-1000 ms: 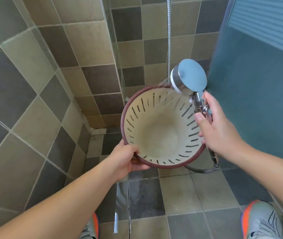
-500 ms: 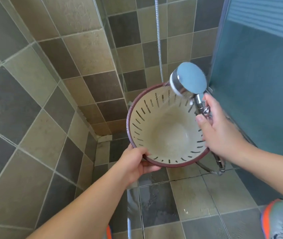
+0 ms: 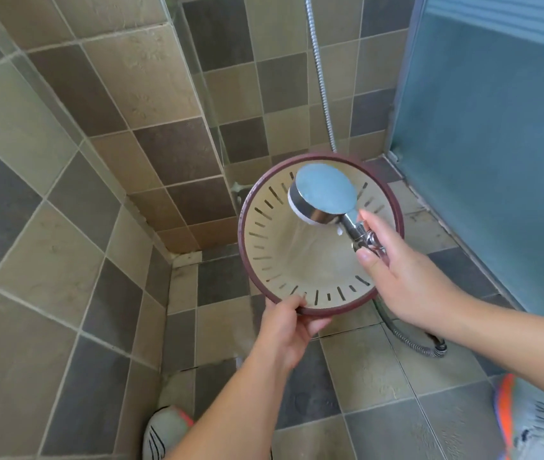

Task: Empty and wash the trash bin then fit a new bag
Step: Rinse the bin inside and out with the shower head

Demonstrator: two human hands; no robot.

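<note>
A round trash bin [image 3: 300,263], cream inside with dark slits and a maroon rim, is held tilted with its mouth toward me above the shower floor. My left hand [image 3: 285,330] grips its near rim from below. My right hand [image 3: 403,277] holds the chrome handle of a shower head [image 3: 325,194], which hangs over the bin's mouth and sprays water into it. The bin holds no trash and no bag.
Tiled walls meet in a corner at left and behind the bin. A frosted glass door [image 3: 496,144] stands at the right. The metal shower hose [image 3: 410,340] loops on the wet tiled floor. My shoes [image 3: 164,429] show at the bottom edge.
The shower head has moved from the bin's upper right rim to over its mouth. The bin has tipped more toward me and the view has shifted left.
</note>
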